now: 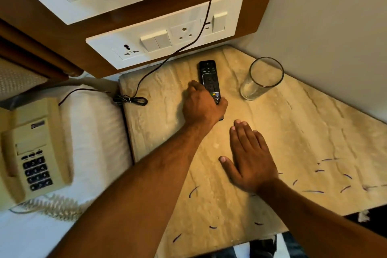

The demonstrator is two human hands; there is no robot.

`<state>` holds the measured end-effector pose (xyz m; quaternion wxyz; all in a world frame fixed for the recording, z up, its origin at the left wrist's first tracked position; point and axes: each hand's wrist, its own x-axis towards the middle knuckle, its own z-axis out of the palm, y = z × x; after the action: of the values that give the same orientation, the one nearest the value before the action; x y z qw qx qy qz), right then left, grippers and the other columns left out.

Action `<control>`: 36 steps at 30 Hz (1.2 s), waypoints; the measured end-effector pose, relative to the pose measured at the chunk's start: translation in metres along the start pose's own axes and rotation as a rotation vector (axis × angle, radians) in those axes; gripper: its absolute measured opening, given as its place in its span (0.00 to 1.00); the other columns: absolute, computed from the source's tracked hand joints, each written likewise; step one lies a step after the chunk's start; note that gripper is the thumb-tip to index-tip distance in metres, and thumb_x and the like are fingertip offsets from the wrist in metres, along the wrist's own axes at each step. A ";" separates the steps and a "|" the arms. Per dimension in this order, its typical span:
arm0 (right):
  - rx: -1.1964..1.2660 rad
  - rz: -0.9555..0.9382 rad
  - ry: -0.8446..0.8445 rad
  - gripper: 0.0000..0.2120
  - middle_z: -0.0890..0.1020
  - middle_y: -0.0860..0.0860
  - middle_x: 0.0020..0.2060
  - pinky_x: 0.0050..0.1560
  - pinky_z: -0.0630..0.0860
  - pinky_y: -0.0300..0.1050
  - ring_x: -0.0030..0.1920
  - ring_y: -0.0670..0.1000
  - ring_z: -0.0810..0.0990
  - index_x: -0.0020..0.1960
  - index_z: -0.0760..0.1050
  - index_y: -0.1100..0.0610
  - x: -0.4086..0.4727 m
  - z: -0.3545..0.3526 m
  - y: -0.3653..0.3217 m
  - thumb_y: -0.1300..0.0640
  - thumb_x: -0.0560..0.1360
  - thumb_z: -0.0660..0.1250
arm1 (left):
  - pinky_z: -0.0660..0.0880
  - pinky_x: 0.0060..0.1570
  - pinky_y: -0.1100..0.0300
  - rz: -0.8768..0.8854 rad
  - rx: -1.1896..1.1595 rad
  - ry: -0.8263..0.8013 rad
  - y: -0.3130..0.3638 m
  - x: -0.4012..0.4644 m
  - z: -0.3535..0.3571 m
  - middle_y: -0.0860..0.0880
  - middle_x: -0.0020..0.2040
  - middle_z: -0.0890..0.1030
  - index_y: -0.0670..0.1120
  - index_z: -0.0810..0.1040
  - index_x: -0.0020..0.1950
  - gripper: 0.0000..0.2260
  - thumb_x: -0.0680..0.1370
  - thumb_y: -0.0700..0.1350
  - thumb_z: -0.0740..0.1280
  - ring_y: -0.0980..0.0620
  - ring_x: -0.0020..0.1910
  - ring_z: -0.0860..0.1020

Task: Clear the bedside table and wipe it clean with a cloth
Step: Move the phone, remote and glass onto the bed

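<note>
The bedside table has a beige marble top. A black remote control lies near its back edge, and my left hand is closed around the remote's near end. My right hand rests flat on the marble, fingers together, holding nothing. An empty clear drinking glass stands upright to the right of the remote. Short purple thread-like scraps are scattered over the front and right of the top. No cloth is in view.
A black cable runs from the wall socket panel down to a coiled bundle at the table's left edge. A beige telephone with a curly cord lies on the white bed at left. A grey wall borders the right.
</note>
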<state>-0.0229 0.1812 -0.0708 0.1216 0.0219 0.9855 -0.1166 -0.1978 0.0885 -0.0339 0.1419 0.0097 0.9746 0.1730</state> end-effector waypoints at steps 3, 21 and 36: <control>0.003 0.006 0.015 0.38 0.49 0.56 0.81 0.77 0.39 0.48 0.81 0.54 0.45 0.82 0.47 0.56 -0.001 0.001 -0.001 0.34 0.81 0.47 | 0.78 0.45 0.52 0.004 0.037 -0.003 -0.014 -0.017 0.000 0.38 0.60 0.79 0.34 0.66 0.70 0.35 0.73 0.57 0.67 0.40 0.56 0.80; 0.003 -0.151 -0.002 0.38 0.52 0.63 0.80 0.79 0.49 0.61 0.81 0.61 0.49 0.80 0.52 0.65 0.038 0.032 -0.179 0.41 0.79 0.50 | 0.77 0.55 0.41 -0.688 0.091 0.127 -0.294 -0.274 -0.144 0.37 0.60 0.80 0.46 0.69 0.74 0.30 0.73 0.51 0.70 0.32 0.55 0.79; -0.006 -0.152 0.064 0.38 0.52 0.63 0.80 0.79 0.48 0.59 0.81 0.60 0.48 0.80 0.50 0.65 0.039 0.040 -0.179 0.41 0.79 0.47 | 0.78 0.36 0.48 -0.591 0.273 0.079 -0.364 -0.270 -0.132 0.40 0.41 0.80 0.40 0.74 0.62 0.32 0.67 0.60 0.57 0.34 0.38 0.81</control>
<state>-0.0638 -0.0019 -0.0782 0.0807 -0.0497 0.9880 -0.1216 0.0354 -0.3160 0.0351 0.1456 -0.2614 0.9542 -0.0075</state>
